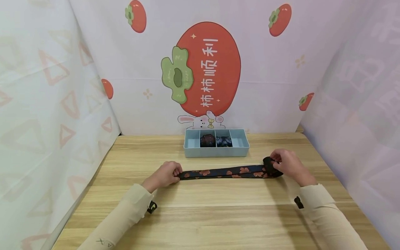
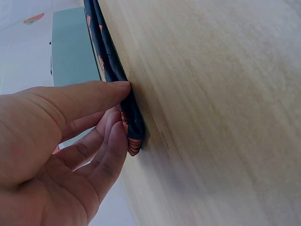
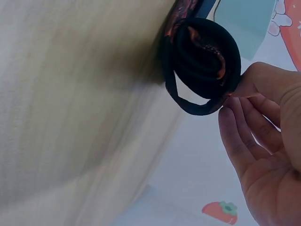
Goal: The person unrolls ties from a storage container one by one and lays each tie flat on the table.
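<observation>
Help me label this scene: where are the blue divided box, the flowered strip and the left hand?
Blue divided box [image 1: 217,152], head view: its front wall.
Flowered strip [image 1: 218,172], head view: middle of its stretched-out length.
Left hand [image 1: 164,174], head view: back of the hand.

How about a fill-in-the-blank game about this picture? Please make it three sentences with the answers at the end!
The light-blue tray has ____ compartments.
The dark strip is decorated with orange ____.
The left hand pinches the strip's unrolled end, and the right hand pinches its ____ end.

Missing words: four; flowers; rolled.
</observation>
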Demonstrator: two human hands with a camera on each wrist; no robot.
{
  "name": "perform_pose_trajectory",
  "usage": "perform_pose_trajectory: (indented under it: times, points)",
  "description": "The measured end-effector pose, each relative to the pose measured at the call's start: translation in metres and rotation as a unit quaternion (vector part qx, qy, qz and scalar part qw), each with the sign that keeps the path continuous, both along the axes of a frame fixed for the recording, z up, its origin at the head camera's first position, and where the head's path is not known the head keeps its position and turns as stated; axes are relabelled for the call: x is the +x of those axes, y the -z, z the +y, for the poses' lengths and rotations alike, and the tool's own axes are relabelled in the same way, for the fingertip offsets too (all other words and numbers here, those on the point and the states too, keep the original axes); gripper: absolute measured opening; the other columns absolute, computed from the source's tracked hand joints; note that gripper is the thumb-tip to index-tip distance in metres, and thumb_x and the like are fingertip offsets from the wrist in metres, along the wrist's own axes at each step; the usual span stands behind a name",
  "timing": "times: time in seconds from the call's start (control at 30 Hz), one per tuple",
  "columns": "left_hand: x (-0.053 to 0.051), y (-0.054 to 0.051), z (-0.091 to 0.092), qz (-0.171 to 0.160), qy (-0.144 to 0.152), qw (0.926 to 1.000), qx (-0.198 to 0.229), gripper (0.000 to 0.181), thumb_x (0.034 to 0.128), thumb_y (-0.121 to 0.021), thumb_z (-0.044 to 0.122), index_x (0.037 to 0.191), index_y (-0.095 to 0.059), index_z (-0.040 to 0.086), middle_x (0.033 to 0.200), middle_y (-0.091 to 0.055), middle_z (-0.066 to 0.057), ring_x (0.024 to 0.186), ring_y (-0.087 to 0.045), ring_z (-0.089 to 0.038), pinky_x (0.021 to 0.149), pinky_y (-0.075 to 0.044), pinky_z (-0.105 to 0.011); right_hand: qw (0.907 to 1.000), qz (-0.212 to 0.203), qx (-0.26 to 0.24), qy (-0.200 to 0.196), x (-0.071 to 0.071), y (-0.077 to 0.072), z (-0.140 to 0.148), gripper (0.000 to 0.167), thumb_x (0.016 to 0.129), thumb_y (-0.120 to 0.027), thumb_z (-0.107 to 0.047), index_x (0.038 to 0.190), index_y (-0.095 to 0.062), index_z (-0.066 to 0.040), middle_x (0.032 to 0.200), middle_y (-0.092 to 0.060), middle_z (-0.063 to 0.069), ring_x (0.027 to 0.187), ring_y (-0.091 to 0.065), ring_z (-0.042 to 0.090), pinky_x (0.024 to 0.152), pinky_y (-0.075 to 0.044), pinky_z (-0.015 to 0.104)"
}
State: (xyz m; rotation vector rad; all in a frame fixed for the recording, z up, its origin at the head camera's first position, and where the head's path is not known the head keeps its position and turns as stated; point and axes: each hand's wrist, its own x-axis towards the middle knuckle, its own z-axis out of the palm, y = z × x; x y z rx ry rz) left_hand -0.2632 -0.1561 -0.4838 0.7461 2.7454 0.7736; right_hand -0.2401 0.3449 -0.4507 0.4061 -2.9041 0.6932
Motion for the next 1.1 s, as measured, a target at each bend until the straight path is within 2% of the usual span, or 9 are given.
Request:
perform_pose_trajectory:
  times: [0.27,0.47,0.67,0.9,1.1]
  points:
    - [0.001,-0.002,-0.005,-0.008,-0.004,0.9999,-0.01,0.017,0.0873,-0.081,-0.005,0.1,-0.073,0.002,0.094,-0.071,-0.005,0.086,-0.064,-0.013,0.08,-0.059,-0.03,0.9998,-0.014,0.014,0.007,0.0,0.0,0.004,0.021,0.086,-0.075,0.005,0.106,-0.073,0.007,0.098,-0.076,0.02,0.088,-0.073,0.033,0.078,-0.061,0.049]
    - [-0.001,-0.002,-0.009,-0.007,0.001,0.9999,-0.009,0.017,0.0875,-0.081,-0.004,0.101,-0.074,0.002,0.095,-0.071,-0.006,0.086,-0.064,-0.013,0.08,-0.06,-0.031,0.9991,-0.024,0.034,0.001,-0.015,-0.007,-0.017,0.024,0.09,-0.075,-0.002,0.113,-0.073,0.006,0.102,-0.076,0.02,0.092,-0.073,0.033,0.084,-0.06,0.054]
    - [-0.002,0.002,-0.011,-0.01,-0.005,0.9998,-0.013,0.017,0.0871,-0.082,-0.004,0.101,-0.074,0.003,0.093,-0.071,-0.004,0.085,-0.063,-0.012,0.081,-0.059,-0.031,0.9988,-0.025,0.041,-0.01,-0.026,0.0,-0.033,0.025,0.089,-0.081,-0.007,0.109,-0.073,0.005,0.102,-0.075,0.022,0.091,-0.072,0.032,0.085,-0.061,0.053]
    - [-0.003,0.004,-0.017,-0.009,-0.016,0.9998,-0.012,0.017,0.0868,-0.082,-0.003,0.1,-0.074,0.003,0.093,-0.071,-0.004,0.086,-0.064,-0.012,0.081,-0.06,-0.032,0.9991,-0.019,0.037,-0.007,-0.02,0.007,-0.027,0.031,0.083,-0.087,-0.008,0.105,-0.073,0.008,0.096,-0.074,0.019,0.087,-0.07,0.03,0.082,-0.061,0.051]
    - [-0.004,-0.001,-0.023,-0.008,-0.015,0.9998,-0.005,0.017,0.0863,-0.082,-0.005,0.1,-0.074,0.002,0.092,-0.071,-0.005,0.085,-0.065,-0.014,0.08,-0.06,-0.032,0.9994,-0.024,0.025,-0.01,-0.012,0.007,-0.018,0.032,0.083,-0.087,-0.007,0.106,-0.072,0.008,0.095,-0.073,0.017,0.087,-0.07,0.03,0.081,-0.061,0.05]
